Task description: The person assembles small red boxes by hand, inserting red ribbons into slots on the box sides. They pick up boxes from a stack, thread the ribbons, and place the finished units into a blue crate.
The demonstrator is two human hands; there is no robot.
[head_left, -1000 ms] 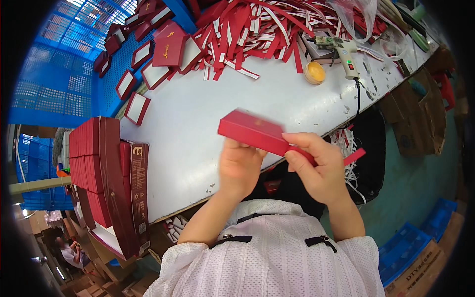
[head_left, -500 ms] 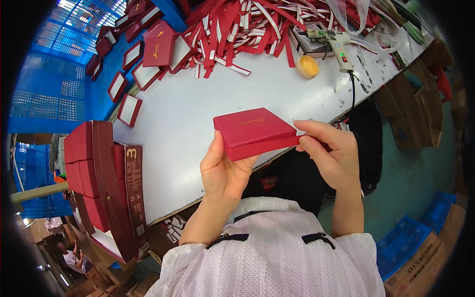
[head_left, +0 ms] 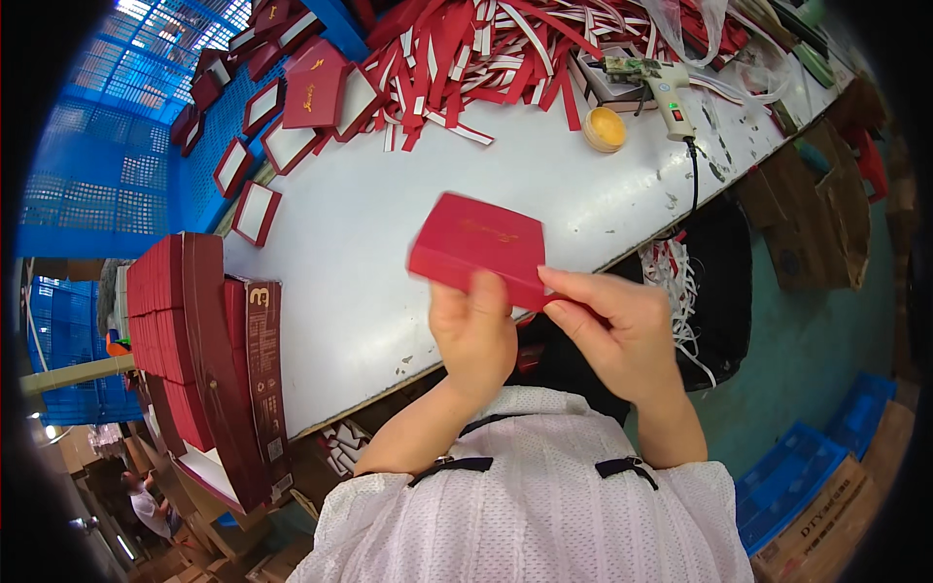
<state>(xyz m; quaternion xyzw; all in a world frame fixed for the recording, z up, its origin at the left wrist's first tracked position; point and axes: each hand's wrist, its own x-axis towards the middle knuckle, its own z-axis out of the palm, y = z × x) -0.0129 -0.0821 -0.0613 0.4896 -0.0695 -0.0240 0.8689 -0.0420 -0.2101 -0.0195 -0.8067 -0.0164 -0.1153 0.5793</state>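
A red jewellery box [head_left: 481, 238] with gold lettering on its lid is tilted in front of me, above the table edge. Its near side rests in my left hand [head_left: 476, 335], which is closed on it with the thumb pressed along the front wall. At the box's near right corner, thumb and forefinger of my right hand [head_left: 622, 330] pinch the end of a narrow red strip [head_left: 552, 296]. Most of that strip is hidden by the fingers and the corner.
Red and white strips [head_left: 457, 68] lie heaped at the back, beside a yellow tub [head_left: 604, 129] and a glue gun [head_left: 669, 97]. Several small boxes [head_left: 256, 214] sit around a blue basket [head_left: 97, 185] at left. A maroon carton [head_left: 260, 369] of red boxes stands nearer.
The box has turned and tipped, moving slightly left. My left thumb has come round onto its front side. My right hand has shifted left and down, keeping its pinch at the corner.
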